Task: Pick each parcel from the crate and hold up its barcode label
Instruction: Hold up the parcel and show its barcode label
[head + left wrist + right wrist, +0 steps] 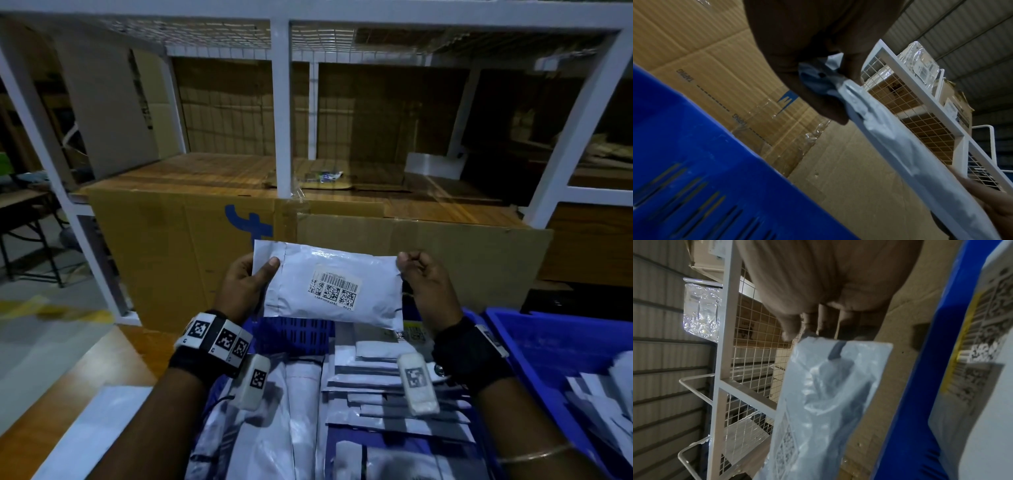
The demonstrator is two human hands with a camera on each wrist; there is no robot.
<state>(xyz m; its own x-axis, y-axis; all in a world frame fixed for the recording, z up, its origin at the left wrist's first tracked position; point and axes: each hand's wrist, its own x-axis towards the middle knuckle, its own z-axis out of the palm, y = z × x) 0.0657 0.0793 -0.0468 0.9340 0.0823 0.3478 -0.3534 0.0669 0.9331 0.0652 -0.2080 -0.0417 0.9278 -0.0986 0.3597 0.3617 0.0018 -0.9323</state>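
Observation:
A white plastic parcel (329, 281) hangs flat above the blue crate (298, 334), its barcode label (334, 287) facing me. My left hand (255, 274) pinches the parcel's left end, thumb on the front. At the right top corner, my right hand (409, 262) pinches it with curled fingers. The left wrist view shows the parcel (890, 138) edge-on under the left hand (838, 84). In the right wrist view the parcel (826, 394) hangs below the right hand (803, 332). Several more white and grey parcels (376, 387) fill the crate below.
A large cardboard box (191, 253) stands right behind the crate, inside a white metal rack (282, 113) with wire mesh shelves. A second blue crate (534, 346) holding parcels sits at the right. A wooden surface (51, 404) lies at the left.

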